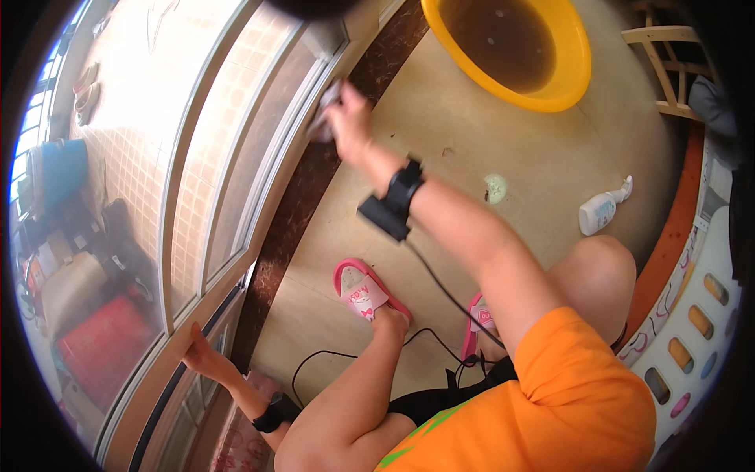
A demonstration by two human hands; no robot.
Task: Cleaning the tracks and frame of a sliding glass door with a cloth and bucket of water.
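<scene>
My right hand (353, 121) is closed on a crumpled greyish cloth (324, 115), somewhat blurred, at the lower edge of the sliding door's frame (277, 150), beside the dark marble floor strip (307, 189). Lower left, my left hand (203, 353) rests against the upright edge of a door panel (177, 336), its thumb along the near face; the other fingers are partly hidden behind the edge. Both wrists wear black straps, and the right one bears a black box with a cable.
A yellow basin (575, 88) of brown water stands at the top. A white spray bottle (597, 213) lies on the floor at the right, near a pale green round item (495, 189). A wooden stool (666, 71) is upper right. A black cable (330, 353) crosses the floor around my slippers (365, 295).
</scene>
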